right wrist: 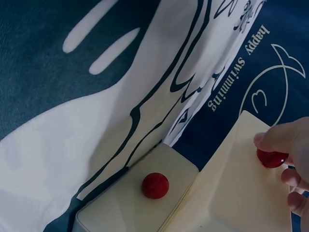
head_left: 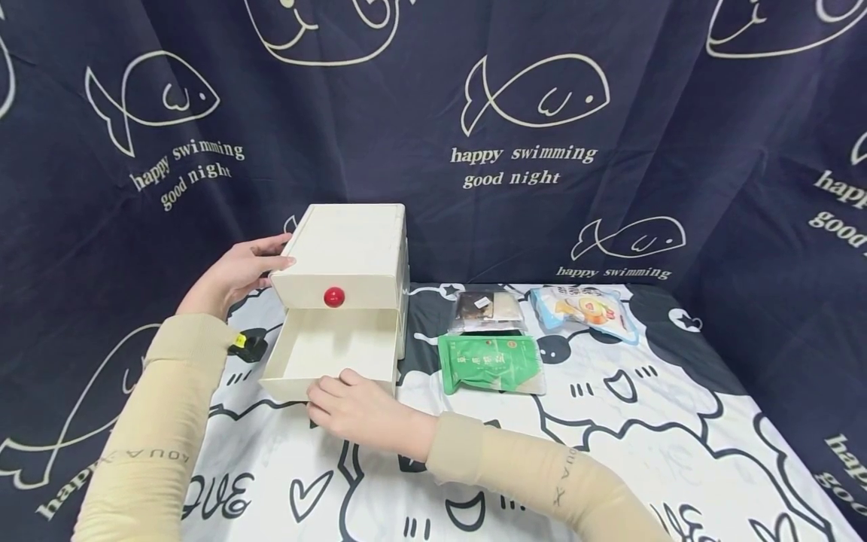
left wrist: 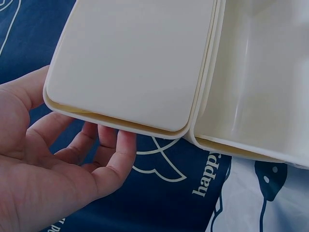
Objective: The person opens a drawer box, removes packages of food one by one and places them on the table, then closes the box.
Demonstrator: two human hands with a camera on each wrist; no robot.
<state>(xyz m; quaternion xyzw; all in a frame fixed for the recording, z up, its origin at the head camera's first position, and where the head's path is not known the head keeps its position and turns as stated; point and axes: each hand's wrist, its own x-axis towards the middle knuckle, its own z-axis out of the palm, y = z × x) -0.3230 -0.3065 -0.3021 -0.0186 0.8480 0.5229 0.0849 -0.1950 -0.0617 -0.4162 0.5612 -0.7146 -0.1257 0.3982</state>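
The open drawer (head_left: 287,389) is just beyond the right hand (head_left: 359,414), which pinches its red knob (right wrist: 272,159). The left hand (head_left: 240,267), fingers spread, touches the cabinet (head_left: 348,237); this support should be firm, for straight sliding.

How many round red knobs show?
2: one round red knob on the closed upper white drawer; another on the open lower white drawer, pinched by the right hand.
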